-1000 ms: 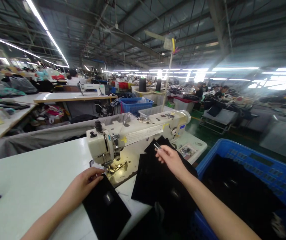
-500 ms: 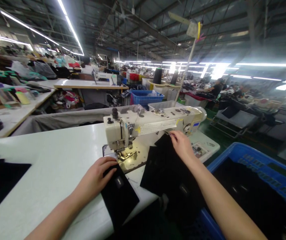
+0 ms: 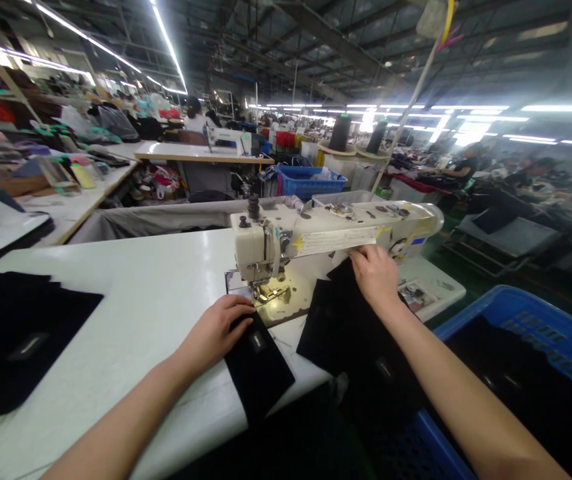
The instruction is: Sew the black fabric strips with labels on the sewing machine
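My left hand (image 3: 223,330) lies on a small black fabric piece (image 3: 261,373) with a little label, its fingers stretched out flat near the presser foot (image 3: 271,293) of the white sewing machine (image 3: 326,230). Under the machine's arm, at the right, my right hand (image 3: 376,273) has its fingers closed in a pinch. A sliver of a thin metal tool (image 3: 352,251) shows at the fingertips; the rest is hidden. Below that hand, larger black fabric pieces (image 3: 336,327) hang over the table's front edge, one bearing a small label.
More black fabric (image 3: 21,340) is stacked on the left of the white table (image 3: 156,287). A blue basket (image 3: 501,300) with black pieces stands at the right. Behind the machine are dark thread cones (image 3: 340,133), a blue crate (image 3: 311,183) and a pole (image 3: 409,110).
The camera view has turned left, so everything sits further right. My left hand stays on the fabric; my right hand's fingers have gone further under the machine's arm, hiding more of the metal tool.
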`<state>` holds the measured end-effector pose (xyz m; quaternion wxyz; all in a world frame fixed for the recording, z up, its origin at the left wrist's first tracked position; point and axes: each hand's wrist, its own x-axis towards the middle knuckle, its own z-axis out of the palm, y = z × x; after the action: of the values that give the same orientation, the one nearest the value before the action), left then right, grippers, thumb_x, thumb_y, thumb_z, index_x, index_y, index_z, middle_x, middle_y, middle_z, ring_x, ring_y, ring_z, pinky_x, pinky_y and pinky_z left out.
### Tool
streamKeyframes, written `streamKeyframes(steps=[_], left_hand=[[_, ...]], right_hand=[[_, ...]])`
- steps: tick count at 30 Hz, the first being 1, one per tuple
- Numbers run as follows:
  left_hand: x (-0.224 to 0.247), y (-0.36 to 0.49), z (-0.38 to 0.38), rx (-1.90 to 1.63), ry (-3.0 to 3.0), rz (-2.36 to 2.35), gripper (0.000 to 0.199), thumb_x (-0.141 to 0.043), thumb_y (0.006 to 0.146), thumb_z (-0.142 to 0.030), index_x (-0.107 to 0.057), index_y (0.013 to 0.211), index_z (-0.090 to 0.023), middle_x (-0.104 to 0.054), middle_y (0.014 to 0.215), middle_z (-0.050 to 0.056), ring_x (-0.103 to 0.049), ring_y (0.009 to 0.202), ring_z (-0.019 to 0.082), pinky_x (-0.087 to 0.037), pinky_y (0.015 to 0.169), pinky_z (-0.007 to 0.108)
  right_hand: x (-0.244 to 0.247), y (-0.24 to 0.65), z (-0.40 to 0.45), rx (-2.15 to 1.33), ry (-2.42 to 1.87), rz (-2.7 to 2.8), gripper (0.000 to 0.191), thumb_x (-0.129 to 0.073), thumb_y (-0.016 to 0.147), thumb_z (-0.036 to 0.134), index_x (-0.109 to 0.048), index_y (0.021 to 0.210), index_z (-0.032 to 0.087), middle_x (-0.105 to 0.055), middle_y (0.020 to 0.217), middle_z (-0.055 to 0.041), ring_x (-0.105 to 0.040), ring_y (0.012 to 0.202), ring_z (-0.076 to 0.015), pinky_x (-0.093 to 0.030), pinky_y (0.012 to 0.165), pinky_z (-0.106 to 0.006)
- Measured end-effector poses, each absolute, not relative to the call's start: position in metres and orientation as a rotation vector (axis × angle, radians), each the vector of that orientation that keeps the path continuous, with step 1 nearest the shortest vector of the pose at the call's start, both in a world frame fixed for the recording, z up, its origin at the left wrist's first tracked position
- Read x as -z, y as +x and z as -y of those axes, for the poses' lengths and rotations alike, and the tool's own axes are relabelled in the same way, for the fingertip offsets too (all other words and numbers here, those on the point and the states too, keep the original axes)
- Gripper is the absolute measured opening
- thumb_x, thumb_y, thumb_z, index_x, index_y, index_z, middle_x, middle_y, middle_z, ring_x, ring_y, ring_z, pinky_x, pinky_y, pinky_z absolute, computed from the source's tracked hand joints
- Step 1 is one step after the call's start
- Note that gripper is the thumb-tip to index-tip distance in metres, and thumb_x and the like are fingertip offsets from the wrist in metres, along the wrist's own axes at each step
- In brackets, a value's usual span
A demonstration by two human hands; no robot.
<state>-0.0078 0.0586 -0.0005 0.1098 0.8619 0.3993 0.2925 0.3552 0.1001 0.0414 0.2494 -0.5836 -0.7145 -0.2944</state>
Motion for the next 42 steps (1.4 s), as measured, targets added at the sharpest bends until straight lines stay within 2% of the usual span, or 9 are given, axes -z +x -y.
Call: streamKeyframes(steps=[7, 11, 14, 17, 21, 25, 31, 38, 42], left_hand=[[0.000, -0.007, -0.058, -0.889, 2.542, -1.152, 0.024, -0.053, 0.094, -0.027, -0.073, 0.105, -0.019, -0.070, 0.111, 0.011, -0.066, 0.104, 0.025, -0.057, 0.094, 0.046], [-0.006, -0.004, -0.052, -0.884, 2.579, -1.181, 0.025, -0.050, 0.096, -0.023, -0.072, 0.106, -0.018, -0.070, 0.112, 0.011, -0.066, 0.104, 0.024, -0.057, 0.094, 0.045], [-0.007, 0.003, -0.041, -0.848, 2.632, -1.274, 0.028, -0.046, 0.098, -0.021, -0.071, 0.109, -0.015, -0.070, 0.115, 0.013, -0.066, 0.105, 0.025, -0.058, 0.095, 0.046], [0.000, 0.007, -0.028, -0.744, 2.687, -1.376, 0.032, -0.047, 0.099, -0.025, -0.066, 0.121, -0.012, -0.066, 0.127, 0.016, -0.062, 0.116, 0.030, -0.055, 0.100, 0.050], [0.009, 0.005, -0.020, -0.626, 2.705, -1.330, 0.042, -0.046, 0.100, -0.033, -0.056, 0.136, -0.013, -0.057, 0.141, 0.017, -0.051, 0.134, 0.032, -0.047, 0.110, 0.053], [0.008, 0.000, -0.022, -0.582, 2.658, -1.253, 0.046, -0.043, 0.102, -0.036, -0.050, 0.142, -0.015, -0.052, 0.146, 0.016, -0.048, 0.137, 0.030, -0.045, 0.112, 0.052], [0.008, -0.002, -0.025, -0.574, 2.660, -1.229, 0.049, -0.044, 0.101, -0.040, -0.050, 0.142, -0.015, -0.051, 0.148, 0.017, -0.047, 0.138, 0.032, -0.044, 0.113, 0.053], [0.013, -0.006, -0.028, -0.536, 2.679, -1.214, 0.049, -0.044, 0.102, -0.039, -0.046, 0.145, -0.017, -0.047, 0.152, 0.015, -0.043, 0.142, 0.029, -0.041, 0.115, 0.052], [0.006, -0.006, -0.032, -0.484, 2.667, -1.170, 0.048, -0.044, 0.102, -0.038, -0.049, 0.144, -0.015, -0.047, 0.151, 0.016, -0.043, 0.141, 0.028, -0.039, 0.117, 0.049]], right_hand=[[-0.044, 0.365, -0.090, 0.783, -1.565, 1.853, 0.021, -0.059, 0.095, 0.031, -0.066, 0.103, 0.013, -0.061, 0.105, -0.0164, -0.054, 0.098, -0.0300, -0.045, 0.081, -0.040], [-0.056, 0.336, -0.059, 0.729, -1.430, 1.851, 0.021, -0.061, 0.094, 0.029, -0.065, 0.108, 0.014, -0.063, 0.113, -0.0170, -0.056, 0.105, -0.0320, -0.046, 0.087, -0.045], [-0.055, 0.293, -0.023, 0.444, -1.143, 2.069, 0.017, -0.054, 0.097, 0.020, -0.065, 0.108, 0.015, -0.066, 0.109, -0.0137, -0.060, 0.102, -0.0269, -0.049, 0.088, -0.042], [-0.038, 0.254, 0.006, 0.047, -0.847, 2.396, 0.025, -0.050, 0.098, 0.015, -0.063, 0.119, 0.016, -0.069, 0.111, -0.0117, -0.062, 0.104, -0.0234, -0.052, 0.091, -0.040], [-0.012, 0.232, 0.017, -0.167, -0.792, 2.503, 0.028, -0.052, 0.098, 0.015, -0.060, 0.125, 0.011, -0.067, 0.121, -0.0139, -0.060, 0.114, -0.0230, -0.051, 0.100, -0.038], [-0.008, 0.224, 0.007, -0.242, -1.080, 2.388, 0.016, -0.054, 0.098, 0.017, -0.066, 0.108, 0.013, -0.068, 0.102, -0.0100, -0.062, 0.097, -0.0222, -0.054, 0.087, -0.037], [-0.011, 0.204, -0.010, -0.187, -1.443, 2.459, 0.009, -0.060, 0.096, 0.020, -0.064, 0.091, 0.014, -0.065, 0.091, -0.0081, -0.063, 0.089, -0.0239, -0.051, 0.076, -0.036], [-0.058, 0.247, 0.015, -0.253, -1.285, 2.564, 0.014, -0.055, 0.099, 0.019, -0.062, 0.087, 0.017, -0.067, 0.084, -0.0037, -0.063, 0.078, -0.0193, -0.045, 0.071, -0.032], [-0.081, 0.275, 0.045, -0.533, -1.020, 2.882, 0.036, -0.068, 0.092, 0.043, -0.060, 0.064, 0.021, -0.061, 0.061, 0.0036, -0.058, 0.057, -0.0144, -0.041, 0.061, -0.030]])
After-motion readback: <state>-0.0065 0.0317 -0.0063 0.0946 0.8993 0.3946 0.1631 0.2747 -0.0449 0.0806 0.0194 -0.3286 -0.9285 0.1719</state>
